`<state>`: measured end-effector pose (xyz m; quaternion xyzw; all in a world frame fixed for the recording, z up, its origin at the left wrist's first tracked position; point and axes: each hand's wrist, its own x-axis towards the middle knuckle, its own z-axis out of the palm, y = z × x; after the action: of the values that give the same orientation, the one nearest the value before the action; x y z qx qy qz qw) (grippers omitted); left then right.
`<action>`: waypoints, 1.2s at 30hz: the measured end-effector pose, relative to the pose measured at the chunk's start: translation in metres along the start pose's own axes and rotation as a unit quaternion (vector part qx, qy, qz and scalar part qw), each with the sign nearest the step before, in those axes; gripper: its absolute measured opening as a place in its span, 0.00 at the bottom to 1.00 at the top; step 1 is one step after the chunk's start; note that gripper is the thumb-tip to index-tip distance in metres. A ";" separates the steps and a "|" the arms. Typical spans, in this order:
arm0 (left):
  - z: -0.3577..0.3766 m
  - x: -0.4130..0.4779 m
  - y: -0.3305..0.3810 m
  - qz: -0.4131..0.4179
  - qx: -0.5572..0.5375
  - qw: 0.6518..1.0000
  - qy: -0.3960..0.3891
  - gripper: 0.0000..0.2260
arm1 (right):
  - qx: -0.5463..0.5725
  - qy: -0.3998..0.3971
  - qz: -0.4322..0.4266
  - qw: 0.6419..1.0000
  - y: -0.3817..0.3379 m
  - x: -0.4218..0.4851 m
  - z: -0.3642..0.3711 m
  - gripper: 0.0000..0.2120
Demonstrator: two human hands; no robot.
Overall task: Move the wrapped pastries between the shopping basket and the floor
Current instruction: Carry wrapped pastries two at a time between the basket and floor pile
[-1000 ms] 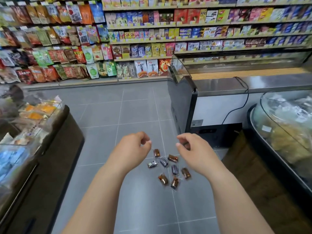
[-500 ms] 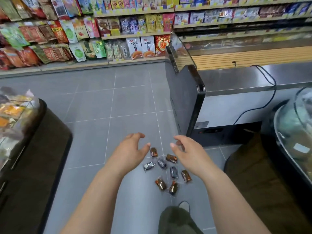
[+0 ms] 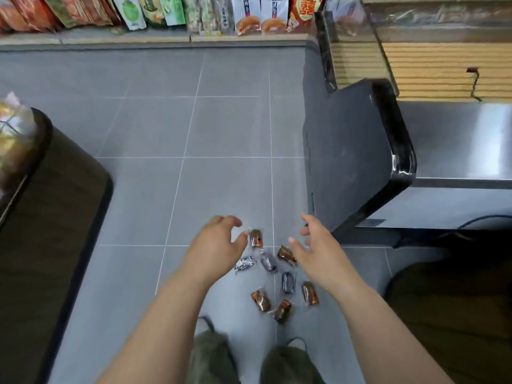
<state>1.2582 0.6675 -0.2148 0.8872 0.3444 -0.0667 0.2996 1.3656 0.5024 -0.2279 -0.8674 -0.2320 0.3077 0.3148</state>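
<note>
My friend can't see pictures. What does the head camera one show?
A person's left hand and right hand reach down, fingers open, toward eight small wrapped pastries scattered on a grey tiled floor in a shop. Snack bags fill the shelf beyond.

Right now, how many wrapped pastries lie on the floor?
8 pastries: one by the left hand, three across the middle, two lower right, two nearest the feet; the hands may hide more.

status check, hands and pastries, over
Left hand open, right hand open, nothing held. Eight wrapped pastries clustered on the floor. Basket not in view, nothing blocking the pile.
</note>
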 end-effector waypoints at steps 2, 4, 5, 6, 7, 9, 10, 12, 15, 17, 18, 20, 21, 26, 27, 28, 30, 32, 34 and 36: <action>0.020 0.031 -0.017 0.005 0.007 1.000 -0.010 0.16 | 0.004 0.009 0.014 1.000 0.015 0.031 0.020 0.28; 0.044 0.061 -0.039 0.002 0.013 1.000 -0.022 0.16 | 0.001 0.015 0.029 0.999 0.033 0.062 0.045 0.28; 0.058 0.076 -0.051 0.002 0.016 0.999 -0.028 0.16 | 0.003 0.017 0.041 0.999 0.043 0.078 0.058 0.28; 0.074 0.091 -0.065 0.002 0.017 0.999 -0.032 0.16 | 0.003 0.017 0.051 0.999 0.055 0.094 0.073 0.28; 0.091 0.106 -0.079 0.000 0.018 0.999 -0.037 0.16 | 0.001 0.018 0.058 0.998 0.067 0.110 0.089 0.28; 0.131 0.133 -0.111 -0.013 0.032 0.998 -0.052 0.18 | -0.016 0.018 0.072 0.997 0.095 0.140 0.123 0.28; 0.153 0.146 -0.126 -0.022 0.047 0.997 -0.063 0.19 | -0.026 0.018 0.077 0.997 0.110 0.154 0.140 0.28; 0.198 0.167 -0.157 -0.041 0.075 0.993 -0.087 0.21 | -0.045 0.007 0.093 0.995 0.143 0.179 0.175 0.29; 0.267 0.195 -0.199 -0.050 0.100 0.986 -0.121 0.23 | -0.073 -0.026 0.109 0.991 0.195 0.212 0.226 0.31; 0.310 0.212 -0.226 -0.042 0.115 0.983 -0.138 0.24 | -0.094 -0.050 0.127 0.986 0.228 0.232 0.257 0.33; 0.331 0.220 -0.239 -0.036 0.120 0.982 -0.144 0.25 | -0.102 -0.060 0.135 0.984 0.244 0.241 0.270 0.33; 0.372 0.235 -0.263 -0.027 0.130 0.978 -0.159 0.26 | -0.120 -0.077 0.146 0.979 0.277 0.258 0.297 0.34; 0.392 0.243 -0.275 -0.022 0.136 0.977 -0.164 0.26 | -0.133 -0.084 0.148 0.977 0.294 0.266 0.310 0.34; 0.481 0.270 -0.328 0.012 0.194 0.959 -0.206 0.30 | -0.202 -0.120 0.128 0.964 0.370 0.302 0.377 0.35; 0.495 0.274 -0.336 0.015 0.204 0.954 -0.220 0.32 | -0.216 -0.129 0.125 0.960 0.382 0.308 0.388 0.35; 0.509 0.278 -0.343 0.022 0.213 0.948 -0.234 0.33 | -0.229 -0.136 0.125 0.956 0.393 0.313 0.398 0.35; 0.532 0.284 -0.356 0.044 0.241 0.934 -0.261 0.35 | -0.249 -0.150 0.132 0.948 0.412 0.322 0.418 0.35; 0.554 0.290 -0.370 0.059 0.278 0.919 -0.272 0.35 | -0.263 -0.161 0.143 0.940 0.426 0.330 0.437 0.37; 0.571 0.296 -0.384 0.048 0.308 0.912 -0.266 0.36 | -0.275 -0.152 0.154 0.937 0.439 0.340 0.453 0.40; 0.583 0.301 -0.394 0.040 0.329 0.912 -0.242 0.38 | -0.280 -0.129 0.151 0.939 0.448 0.351 0.464 0.42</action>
<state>1.2795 0.7322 -0.9768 0.9052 0.1846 -0.3770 0.0669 1.3906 0.5874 -0.9569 -0.8983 -0.2140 0.3831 -0.0238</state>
